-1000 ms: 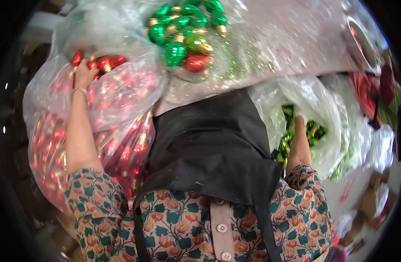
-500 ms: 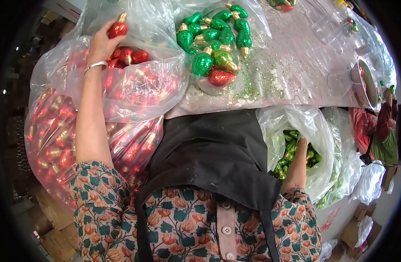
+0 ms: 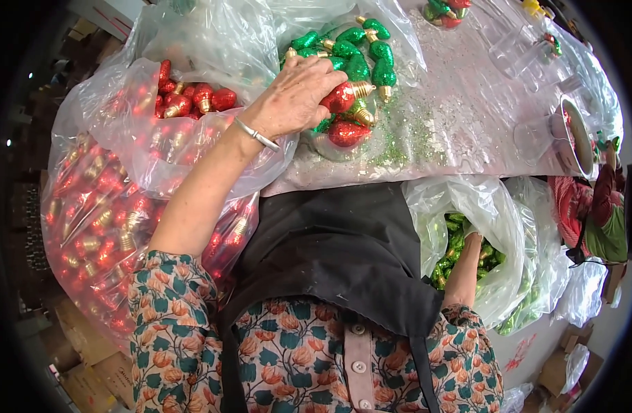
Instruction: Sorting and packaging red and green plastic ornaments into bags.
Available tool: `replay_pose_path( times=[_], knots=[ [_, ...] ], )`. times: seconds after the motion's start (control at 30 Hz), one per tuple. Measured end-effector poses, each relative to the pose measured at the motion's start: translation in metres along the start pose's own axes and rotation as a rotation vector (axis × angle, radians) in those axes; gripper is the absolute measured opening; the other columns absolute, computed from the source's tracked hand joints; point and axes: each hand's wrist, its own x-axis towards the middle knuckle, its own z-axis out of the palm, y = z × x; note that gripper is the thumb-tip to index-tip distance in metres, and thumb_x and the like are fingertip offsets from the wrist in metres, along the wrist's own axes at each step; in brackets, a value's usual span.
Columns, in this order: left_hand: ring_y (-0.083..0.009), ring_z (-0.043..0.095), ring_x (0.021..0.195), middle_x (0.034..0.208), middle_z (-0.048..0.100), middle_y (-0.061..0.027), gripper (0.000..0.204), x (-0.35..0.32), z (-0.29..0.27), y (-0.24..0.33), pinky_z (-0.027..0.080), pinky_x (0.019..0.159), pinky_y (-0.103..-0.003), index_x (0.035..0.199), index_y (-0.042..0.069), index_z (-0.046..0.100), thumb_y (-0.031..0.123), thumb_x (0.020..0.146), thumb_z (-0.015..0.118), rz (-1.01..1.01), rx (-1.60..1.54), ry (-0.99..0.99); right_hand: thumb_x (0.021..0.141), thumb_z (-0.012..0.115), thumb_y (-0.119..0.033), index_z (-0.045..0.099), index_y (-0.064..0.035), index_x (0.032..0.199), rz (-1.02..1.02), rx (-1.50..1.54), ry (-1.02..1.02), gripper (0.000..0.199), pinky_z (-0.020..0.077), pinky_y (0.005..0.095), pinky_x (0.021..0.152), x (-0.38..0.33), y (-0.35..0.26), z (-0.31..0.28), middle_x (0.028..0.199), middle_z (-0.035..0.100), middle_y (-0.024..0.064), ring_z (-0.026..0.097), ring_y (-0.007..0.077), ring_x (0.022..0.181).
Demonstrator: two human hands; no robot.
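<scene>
My left hand (image 3: 296, 96) reaches over the table and grips a red glitter bulb ornament (image 3: 343, 96), at a pile of green glitter bulbs (image 3: 357, 51) with another red bulb (image 3: 348, 133) in it. My right hand (image 3: 470, 237) is sunk into a clear plastic bag of green bulbs (image 3: 460, 251) at my right side; its fingers are hidden among them. A black apron (image 3: 329, 255) covers my lap.
A large clear bag of red bulbs (image 3: 102, 220) stands at my left, with more red bulbs (image 3: 192, 96) on its top fold. The table (image 3: 460, 117) is covered in plastic sheet and glitter. A round container (image 3: 574, 134) and another person's sleeve (image 3: 605, 206) are at the right.
My left hand lifted a red bulb out of the red bag and carried it right to the green pile on the table. The right hand stayed inside the green bag.
</scene>
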Motion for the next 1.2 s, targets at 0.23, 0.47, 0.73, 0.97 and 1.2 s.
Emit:
replay_pose_path(
  times=[0.23, 0.47, 0.73, 0.97, 1.2],
  knots=[
    [-0.0261, 0.048, 0.108, 0.108, 0.054, -0.0109, 0.059, 0.004, -0.027, 0.008, 0.033, 0.095, -0.039, 0.119, 0.004, 0.055, 0.016, 0.065, 0.074, -0.239, 0.047, -0.381, 0.097, 0.036, -0.048, 0.033, -0.0043, 0.141, 0.008, 0.046, -0.018, 0.062, 0.0357, 0.0428, 0.105, 0.019, -0.013, -0.018, 0.141, 0.040, 0.0134, 0.042, 0.0309, 0.124],
    [-0.0288, 0.047, 0.118, 0.121, 0.055, -0.0137, 0.055, 0.003, -0.007, -0.005, 0.036, 0.100, -0.041, 0.127, 0.007, 0.053, 0.025, 0.077, 0.070, -0.210, 0.157, -0.121, 0.098, 0.035, -0.049, 0.030, -0.0050, 0.143, 0.058, 0.066, -0.072, 0.063, 0.0330, 0.0431, 0.108, 0.024, -0.012, -0.015, 0.145, 0.036, 0.0134, 0.038, 0.0310, 0.128],
    [-0.0335, 0.057, 0.104, 0.115, 0.059, -0.0174, 0.049, -0.021, 0.029, -0.060, 0.044, 0.093, -0.038, 0.130, 0.011, 0.052, 0.030, 0.087, 0.064, -0.360, -0.363, -0.218, 0.089, 0.056, -0.028, 0.063, -0.0134, 0.099, -0.004, -1.129, 0.172, 0.019, 0.0463, 0.0267, 0.048, -0.065, 0.053, 0.049, 0.076, 0.062, 0.0026, 0.058, 0.0136, 0.061],
    [-0.0287, 0.060, 0.098, 0.108, 0.063, -0.0128, 0.054, -0.010, 0.027, -0.051, 0.047, 0.085, -0.038, 0.123, 0.012, 0.060, 0.030, 0.075, 0.077, -0.416, -0.668, -0.166, 0.077, 0.064, -0.018, 0.063, -0.0008, 0.103, 0.276, -1.957, 0.246, 0.031, 0.0500, 0.0316, 0.054, -0.170, 0.034, 0.085, 0.082, 0.066, 0.0115, 0.063, 0.0180, 0.063],
    [-0.0307, 0.062, 0.094, 0.101, 0.065, -0.0158, 0.053, -0.026, 0.026, -0.044, 0.048, 0.085, -0.037, 0.118, 0.009, 0.063, 0.029, 0.071, 0.078, -0.362, -0.594, -0.059, 0.078, 0.068, -0.030, 0.045, 0.0040, 0.121, 0.016, -1.570, -0.812, 0.059, 0.0510, 0.0302, 0.068, -0.311, 0.224, 0.349, 0.094, 0.061, 0.0112, 0.062, 0.0188, 0.079]
  ],
)
